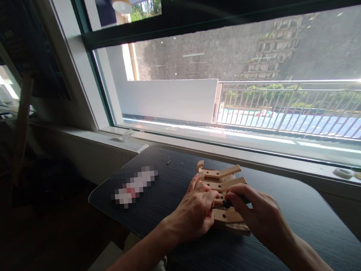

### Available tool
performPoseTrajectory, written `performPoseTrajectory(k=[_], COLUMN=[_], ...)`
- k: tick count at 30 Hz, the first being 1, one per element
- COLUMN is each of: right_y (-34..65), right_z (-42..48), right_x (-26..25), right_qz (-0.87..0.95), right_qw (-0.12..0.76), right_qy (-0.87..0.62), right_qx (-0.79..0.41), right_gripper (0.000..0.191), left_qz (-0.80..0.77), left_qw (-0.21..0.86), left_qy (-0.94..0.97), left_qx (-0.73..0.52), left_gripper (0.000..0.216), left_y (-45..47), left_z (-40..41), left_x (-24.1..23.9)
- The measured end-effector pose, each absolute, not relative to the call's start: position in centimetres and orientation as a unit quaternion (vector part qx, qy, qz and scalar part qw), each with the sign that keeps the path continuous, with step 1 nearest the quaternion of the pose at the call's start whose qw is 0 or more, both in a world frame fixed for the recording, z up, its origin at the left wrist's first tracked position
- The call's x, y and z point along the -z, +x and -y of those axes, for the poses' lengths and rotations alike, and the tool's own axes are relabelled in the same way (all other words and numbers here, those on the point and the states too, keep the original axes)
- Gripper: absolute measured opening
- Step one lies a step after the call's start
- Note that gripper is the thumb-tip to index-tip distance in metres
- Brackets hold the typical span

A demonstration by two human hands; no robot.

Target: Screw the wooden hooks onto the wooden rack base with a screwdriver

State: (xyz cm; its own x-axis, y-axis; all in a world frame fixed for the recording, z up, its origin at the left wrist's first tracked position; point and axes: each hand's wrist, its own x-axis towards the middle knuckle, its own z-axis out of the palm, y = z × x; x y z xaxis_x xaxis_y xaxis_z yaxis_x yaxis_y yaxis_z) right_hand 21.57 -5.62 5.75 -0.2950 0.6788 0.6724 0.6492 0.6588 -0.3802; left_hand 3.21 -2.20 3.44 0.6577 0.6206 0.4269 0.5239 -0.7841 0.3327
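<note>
A light wooden piece with several hook-shaped arms [228,216] lies on the dark table, dark holes showing in its arms. Over its left side my left hand [197,208] presses down, fingers curled around one of the middle arms. My right hand [258,204] comes in from the right, thumb and fingers pinched on a small black-handled tool [227,203]. The tool points left toward a hole in a middle arm. Its tip is hidden near my left fingers, so I cannot tell whether it touches a screw.
Small dark screws [168,162] lie near the back of the dark table [160,196]. A pixelated pale item [134,188] rests at its left. Behind are a window sill [248,155] and a big window. Rolls of tape [343,173] sit on the sill at right.
</note>
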Motion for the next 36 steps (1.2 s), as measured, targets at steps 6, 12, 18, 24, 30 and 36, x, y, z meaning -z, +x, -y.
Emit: performPoseTrajectory(k=[6,12,18,24,30,36], right_y=[21.4,21.3,21.4,20.8,20.2,20.4], right_z=[5.5,5.0,4.7,4.5,4.3,3.8], right_x=[-6.6,-7.4,-7.6,-8.0,-9.1,-10.8], right_qz=[0.821,0.848,0.845,0.843,0.838,0.852], right_qw=[0.394,0.352,0.353,0.346,0.316,0.255], right_qy=[-0.410,-0.393,-0.399,-0.408,-0.439,-0.453], right_qx=[-0.042,-0.049,-0.052,-0.052,-0.072,-0.052], right_gripper=[0.010,0.011,0.014,0.017,0.018,0.014], left_qz=[-0.313,-0.309,-0.310,-0.303,-0.310,-0.315], left_qw=[0.091,0.081,0.085,0.090,0.092,0.101], left_qy=[0.905,0.905,0.903,0.903,0.899,0.898], left_qx=[-0.272,-0.280,-0.284,-0.291,-0.295,-0.291], left_gripper=[0.028,0.027,0.025,0.021,0.019,0.018], left_y=[3.2,3.3,3.2,3.2,3.2,3.2], left_z=[2.3,2.2,2.2,2.2,2.2,2.3], left_x=[-3.4,-3.3,-3.1,-3.2,-3.4,-3.7])
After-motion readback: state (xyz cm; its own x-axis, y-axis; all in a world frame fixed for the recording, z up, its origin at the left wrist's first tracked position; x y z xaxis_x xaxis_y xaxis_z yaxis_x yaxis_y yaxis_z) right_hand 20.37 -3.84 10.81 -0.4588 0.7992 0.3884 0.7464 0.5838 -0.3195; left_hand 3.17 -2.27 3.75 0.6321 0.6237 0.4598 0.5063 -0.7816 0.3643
